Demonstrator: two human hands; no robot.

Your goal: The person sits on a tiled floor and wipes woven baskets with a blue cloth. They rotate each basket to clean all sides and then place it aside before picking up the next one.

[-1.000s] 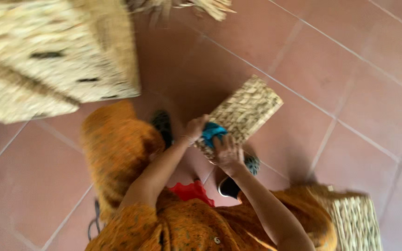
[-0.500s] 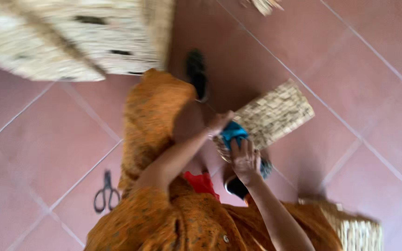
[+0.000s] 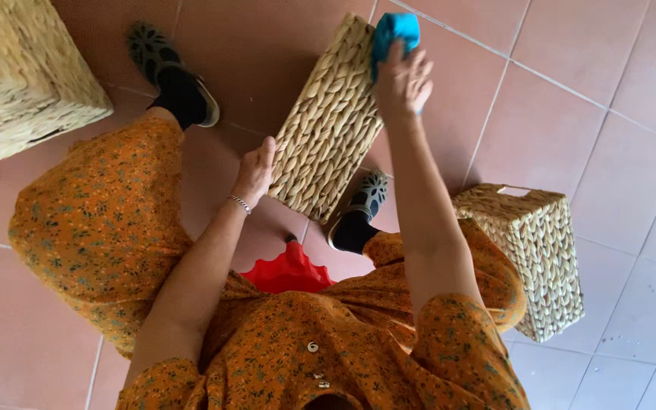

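Terracotta floor tiles [image 3: 571, 99] fill the view, seen from above a seated person in an orange flowered dress [image 3: 108, 228]. At about twelve o'clock a woven basket [image 3: 328, 129] is held tilted off the floor between both hands. The left hand [image 3: 254, 173], with a thin bracelet at the wrist, grips the basket's near long edge at about ten o'clock from the lap. The right hand [image 3: 402, 82] is flat, fingers spread, pressing a blue cloth [image 3: 395, 34] against the basket's far upper corner at about one o'clock. So the hands are apart, one at each side of the basket, each closed or pressed on something. To wipe well, I judge the left hand should brace firmly while the cloth follows the weave, reaching into the grooves.

A second basket [image 3: 529, 258] stands at three o'clock, a larger one [image 3: 17, 76] at ten. Black shoes [image 3: 176, 83] show beside the basket, and something red [image 3: 290, 272] lies in the lap.
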